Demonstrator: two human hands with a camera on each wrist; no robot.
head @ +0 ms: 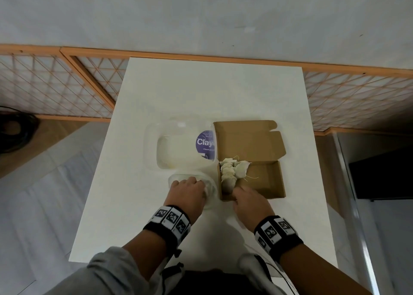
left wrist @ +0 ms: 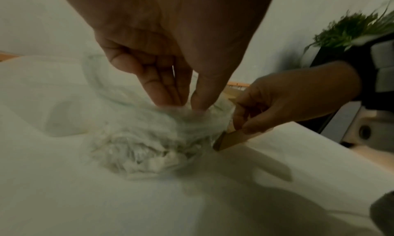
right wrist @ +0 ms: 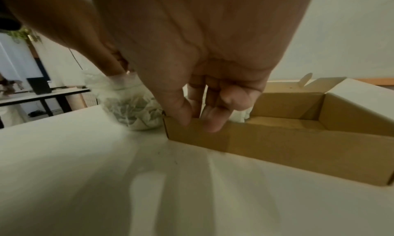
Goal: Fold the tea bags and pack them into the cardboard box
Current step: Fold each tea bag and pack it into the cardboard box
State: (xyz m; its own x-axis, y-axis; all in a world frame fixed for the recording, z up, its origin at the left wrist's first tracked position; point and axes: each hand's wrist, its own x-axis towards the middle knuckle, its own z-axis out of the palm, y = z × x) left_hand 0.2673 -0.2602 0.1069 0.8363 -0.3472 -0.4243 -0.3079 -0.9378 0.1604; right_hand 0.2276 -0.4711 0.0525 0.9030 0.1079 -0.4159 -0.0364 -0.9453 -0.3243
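Box (head: 266, 178), open, on desk (head: 201, 93): one row of folded tea bags (head: 229, 174) along its left wall; rest bare. Bowl (left wrist: 102, 81): many bags left. Left hand (head: 190, 191) fingers reaching in, grasp unclear; right hand (head: 250, 202) pinching box wall. Judged under half done.

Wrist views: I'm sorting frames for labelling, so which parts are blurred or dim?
Left wrist view: dim and greenish, the clear bowl and tea bags smeared under the left hand. Right wrist view: the cardboard box reads fairly sharp; finger shadows streak the table. Head view: brighter, edges bowed.
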